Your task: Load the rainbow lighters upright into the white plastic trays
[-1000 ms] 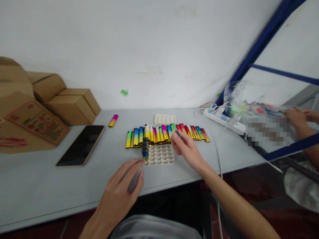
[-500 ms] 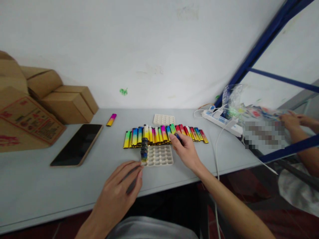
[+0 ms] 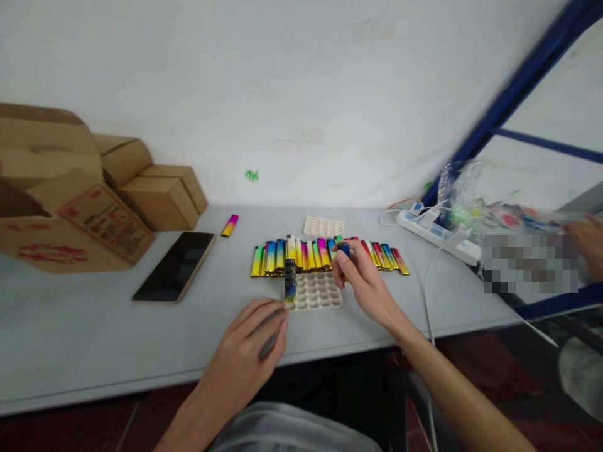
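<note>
A white tray with rows of round pockets lies on the table. Along its left side stands a column of lighters, upright with their black tops showing. My left hand has its thumb and fingertips on the tray's near left corner, gripping it there. In my right hand, just over the tray's right end, is a lighter with a blue upper end, pinched between thumb and fingers. Behind the tray, many shiny coloured lighters lie side by side in a row, partly covered by my right hand.
A second white tray sits behind the row. One pink and yellow lighter lies apart, near a dark phone. Cardboard boxes stand at left. At right are a power strip, cables and another person's hand.
The view has shifted, so the table's things appear farther right. My right hand has turned the lighter more upright near the tray. My left hand stays at the tray's corner.
</note>
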Motion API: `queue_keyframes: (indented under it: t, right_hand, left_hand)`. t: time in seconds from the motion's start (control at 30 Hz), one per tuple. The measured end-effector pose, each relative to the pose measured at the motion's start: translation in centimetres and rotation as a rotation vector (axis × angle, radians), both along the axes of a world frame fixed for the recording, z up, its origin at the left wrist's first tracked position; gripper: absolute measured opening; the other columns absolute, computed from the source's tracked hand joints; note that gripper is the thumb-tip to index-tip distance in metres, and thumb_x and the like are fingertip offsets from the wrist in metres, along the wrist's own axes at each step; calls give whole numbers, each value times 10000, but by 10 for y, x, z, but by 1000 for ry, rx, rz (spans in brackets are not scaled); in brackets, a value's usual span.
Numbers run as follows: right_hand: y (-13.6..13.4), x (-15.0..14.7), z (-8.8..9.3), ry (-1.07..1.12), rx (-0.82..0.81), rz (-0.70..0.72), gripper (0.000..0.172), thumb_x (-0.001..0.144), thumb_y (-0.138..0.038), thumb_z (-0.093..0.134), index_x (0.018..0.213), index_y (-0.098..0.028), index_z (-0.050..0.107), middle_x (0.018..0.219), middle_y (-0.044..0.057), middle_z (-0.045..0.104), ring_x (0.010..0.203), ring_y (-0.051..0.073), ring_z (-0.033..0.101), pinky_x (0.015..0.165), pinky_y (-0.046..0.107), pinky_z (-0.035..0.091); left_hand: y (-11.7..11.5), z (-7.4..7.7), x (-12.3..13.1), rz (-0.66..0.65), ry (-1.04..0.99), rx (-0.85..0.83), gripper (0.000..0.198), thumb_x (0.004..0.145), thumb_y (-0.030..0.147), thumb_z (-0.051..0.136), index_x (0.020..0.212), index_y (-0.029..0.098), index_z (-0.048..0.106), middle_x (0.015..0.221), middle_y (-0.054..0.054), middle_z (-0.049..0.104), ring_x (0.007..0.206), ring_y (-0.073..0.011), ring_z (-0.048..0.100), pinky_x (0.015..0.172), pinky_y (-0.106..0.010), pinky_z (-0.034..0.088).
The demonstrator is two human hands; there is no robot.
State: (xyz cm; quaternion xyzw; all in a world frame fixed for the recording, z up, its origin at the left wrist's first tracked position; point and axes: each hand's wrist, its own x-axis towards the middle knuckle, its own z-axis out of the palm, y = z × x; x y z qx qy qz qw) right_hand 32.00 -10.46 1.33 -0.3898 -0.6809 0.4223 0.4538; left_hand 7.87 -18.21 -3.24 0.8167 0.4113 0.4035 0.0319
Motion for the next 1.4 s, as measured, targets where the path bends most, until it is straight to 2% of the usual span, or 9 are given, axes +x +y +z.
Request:
queue_keyframes:
  t: [0.07,0.17,0.3,0.4,0.6,0.67,0.8,1.1,1.4]
  right_hand:
    - [-4,-2,1,-40,53,35,210,1079,-416,476,1139,-234,563,941,31,601,817,164,599,766,319,512]
    - [-11,-5,6,-158,200,46,197,1029,-375,599,1138,-229,674,1129,96,632,1045,216,615,878,364,533]
    - [-18,-11,13,-281,310,155,189,1001,-337,658,1132,-215,719,995,71,703,845,182,633,787,349,544]
    - [-20,-15,10,-323,379,186,205,990,-330,677,1150,-207,709,975,59,737,772,162,659,772,339,570]
    - [-20,-18,-9,-291,369,62,291,949,-360,731,1190,-218,653,947,47,764,791,176,750,759,321,636]
    - [-21,-18,-11,-302,417,48,276,959,-344,722,1191,-220,640,959,51,763,785,175,753,755,320,641]
    - [-20,-19,-8,-364,534,88,238,985,-301,689,1204,-225,635,987,54,755,830,178,751,777,319,639]
    - [-16,-20,6,-444,545,229,211,1026,-286,620,1220,-207,645,1098,91,747,981,206,732,868,340,609]
    - [-25,-32,3,-475,525,171,227,1055,-289,554,1242,-208,653,1125,116,737,999,223,727,875,364,608]
  left_hand:
    - [-1,0,1,14,-19,5,236,948,62,619,1134,165,722,1118,-95,755,1105,-229,680,1010,-397,590]
    - [-3,2,2,56,-56,20,184,933,43,625,1040,150,729,1040,-89,767,1032,-219,696,971,-384,598]
    - [-3,4,4,75,-95,4,155,932,38,620,960,156,718,960,-77,762,961,-207,697,920,-372,605]
    - [-4,5,5,63,-104,-20,156,942,42,608,953,159,710,961,-77,756,964,-204,687,909,-371,603]
    - [-4,6,5,55,-120,-22,166,953,55,591,939,172,708,954,-76,751,959,-205,687,893,-371,608]
    - [-4,6,5,53,-120,-24,162,952,54,593,938,170,706,948,-77,751,953,-206,689,893,-374,609]
    - [-4,6,5,59,-112,-21,161,952,59,594,942,172,708,944,-76,753,948,-209,693,891,-375,612]
    - [-3,2,3,57,-93,-27,156,939,54,604,952,166,712,946,-81,752,950,-220,703,908,-387,608]
    - [-4,0,1,58,-75,-31,159,965,76,583,987,178,704,981,-81,752,977,-216,699,931,-401,603]
